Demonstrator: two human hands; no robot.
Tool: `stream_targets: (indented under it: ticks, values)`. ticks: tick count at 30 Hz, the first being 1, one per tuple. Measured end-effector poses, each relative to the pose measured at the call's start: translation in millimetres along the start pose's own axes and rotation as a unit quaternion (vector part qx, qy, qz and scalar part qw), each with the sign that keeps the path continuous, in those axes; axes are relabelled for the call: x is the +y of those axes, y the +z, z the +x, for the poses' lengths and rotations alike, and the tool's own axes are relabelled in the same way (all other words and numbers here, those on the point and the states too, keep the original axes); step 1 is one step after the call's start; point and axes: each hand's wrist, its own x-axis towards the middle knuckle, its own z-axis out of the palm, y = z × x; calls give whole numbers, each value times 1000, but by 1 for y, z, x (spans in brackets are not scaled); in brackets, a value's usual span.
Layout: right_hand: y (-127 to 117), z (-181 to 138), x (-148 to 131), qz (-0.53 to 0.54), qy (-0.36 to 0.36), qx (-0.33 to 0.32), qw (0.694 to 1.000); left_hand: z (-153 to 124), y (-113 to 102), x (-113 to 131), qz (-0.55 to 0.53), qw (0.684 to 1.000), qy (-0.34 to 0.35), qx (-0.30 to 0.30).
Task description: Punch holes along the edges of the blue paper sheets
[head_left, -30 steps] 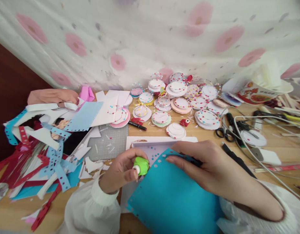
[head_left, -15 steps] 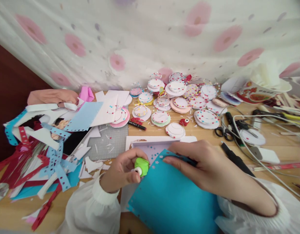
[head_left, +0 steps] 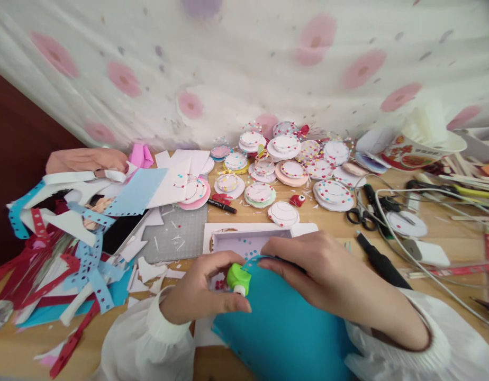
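Between the fingers and thumb of my left hand (head_left: 207, 290) is a small green craft punch (head_left: 239, 278) with a white button. The punch sits at the top left edge of a blue paper sheet (head_left: 284, 317), which has small holes along its left side. My right hand (head_left: 308, 267) pinches the top edge of that sheet, bending it a little. Behind and under both hands lies a shallow lilac box (head_left: 232, 241) holding small blue and red paper pieces. Part of the box is hidden by the sheet and my hands.
Paper scraps and punched strips (head_left: 85, 254) pile up at the left beside a grey cutting mat (head_left: 177, 233). Several layered paper discs (head_left: 284, 145) with beaded wire stand at the back. Scissors (head_left: 361, 217), a white cable (head_left: 427, 259) and a paper bowl (head_left: 419, 151) are on the right.
My left hand has moved right with the punch, bringing it onto the sheet's top left corner area. The sheet's upper edge is now bent. The camera view has shifted slightly.
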Motion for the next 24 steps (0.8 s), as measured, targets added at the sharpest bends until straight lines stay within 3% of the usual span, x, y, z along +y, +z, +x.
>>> stream_targets:
  ticks: [6, 13, 19, 24]
  values:
    - [1, 0, 2, -15, -11, 18, 1000, -5, 2, 7, 79, 996, 42, -2]
    - [0, 0, 3, 11, 0, 29, 1000, -9, 3, 13, 59, 998, 36, -12]
    - [3, 1, 6, 39, -3, 32, 999, -4, 5, 6, 114, 988, 93, 39]
    - [4, 5, 8, 64, -6, 32, 997, -3, 6, 4, 117, 987, 78, 77]
